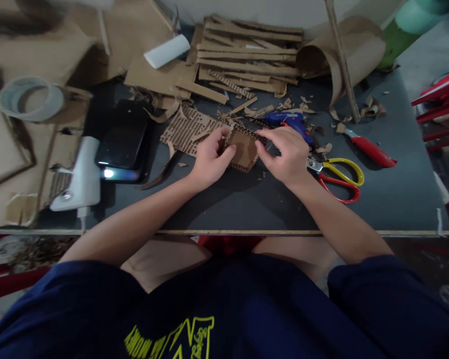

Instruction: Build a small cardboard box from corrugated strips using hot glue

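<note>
A small brown cardboard piece point(244, 148) with corrugated edges lies on the dark table point(389, 189), held between both hands. My left hand point(210, 158) grips its left edge with curled fingers and the thumb on top. My right hand point(286, 153) pinches its right edge, fingers bent. A ribbed sheet of corrugated cardboard point(185, 130) lies just behind my left hand. A blue glue gun point(289, 121) rests right behind my right hand.
Yellow-and-red scissors point(338, 177) and a red-handled cutter point(370, 149) lie to the right. Cardboard strips point(247, 60) and a cardboard roll point(351, 52) are stacked at the back. At the left are a phone point(121, 142), a white device point(80, 179) and a tape roll point(30, 99).
</note>
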Motion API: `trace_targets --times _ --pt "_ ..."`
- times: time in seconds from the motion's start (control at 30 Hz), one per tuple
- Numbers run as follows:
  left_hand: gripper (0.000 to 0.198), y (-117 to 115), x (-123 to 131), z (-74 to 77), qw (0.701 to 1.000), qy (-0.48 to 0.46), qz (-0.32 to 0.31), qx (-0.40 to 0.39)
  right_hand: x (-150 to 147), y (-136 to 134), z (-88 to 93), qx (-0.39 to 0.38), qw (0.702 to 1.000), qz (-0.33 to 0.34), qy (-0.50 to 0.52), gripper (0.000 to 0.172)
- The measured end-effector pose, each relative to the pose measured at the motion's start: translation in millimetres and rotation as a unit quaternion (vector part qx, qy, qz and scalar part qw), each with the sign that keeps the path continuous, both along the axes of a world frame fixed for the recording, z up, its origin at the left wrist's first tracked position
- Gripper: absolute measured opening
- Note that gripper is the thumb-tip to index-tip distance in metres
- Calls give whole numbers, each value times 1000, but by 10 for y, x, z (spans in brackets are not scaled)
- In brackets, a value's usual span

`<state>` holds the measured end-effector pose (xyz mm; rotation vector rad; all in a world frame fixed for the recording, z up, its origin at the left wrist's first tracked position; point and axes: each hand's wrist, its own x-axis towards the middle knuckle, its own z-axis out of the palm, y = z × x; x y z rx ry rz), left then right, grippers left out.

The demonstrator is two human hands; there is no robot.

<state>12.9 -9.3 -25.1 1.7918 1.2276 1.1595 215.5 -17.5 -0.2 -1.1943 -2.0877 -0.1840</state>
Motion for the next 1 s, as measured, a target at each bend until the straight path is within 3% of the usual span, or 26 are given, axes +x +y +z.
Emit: trace_targets --times 0.23,0.43,0.73,0.9,1.0 --pt "15 7 -17 -46 997 21 -21 70 0 23 -12 89 995 46 18 20" --pt "16 28 -17 -49 997 11 -5 75 0 20 -18 60 995 72 31 23" --pt "18 90 -4 -61 998 -63 13 18 -11 -19 38 39 995 83 27 39" --pt "22 120 -32 -105 998 -56 16 12 -19 -5 86 117 986 109 43 17" --pt "30 135 -51 -163 998 -47 21 27 -14 2 67 112 990 84 36 19"
